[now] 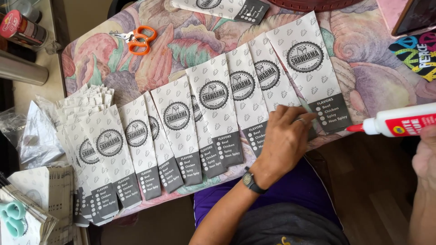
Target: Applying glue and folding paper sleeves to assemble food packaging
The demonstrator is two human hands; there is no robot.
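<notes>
A row of flat paper sleeves (213, 113), white with a round dark emblem and a grey band at the lower end, lies fanned across the counter (190, 41), which is covered by a cloth with large pastel shell and flower shapes. Each sleeve overlaps its neighbour so that only one long edge strip shows, likely so that the exposed edges can be reached in one pass. The left hand (284, 136), with a watch on its wrist and a ring on one finger, lies spread and flat on the sleeves near the right end of the row, fingers splayed and grasping nothing, pressing the paper down so that it stays put. The right hand (427, 156) shows only in part at the right edge of the view; it seems to grip a white glue bottle (399, 121) with a red nozzle, held nearly level and pointing left toward the last sleeve, the tip just beside that sleeve's grey band but apart from it. At the left end, more sleeves sit packed in a tighter stack (86, 118). Orange-handled scissors (136, 40) lie well apart near the far edge, and a teal-handled pair (12, 218) rests on a bundle of paper at the lower left.
</notes>
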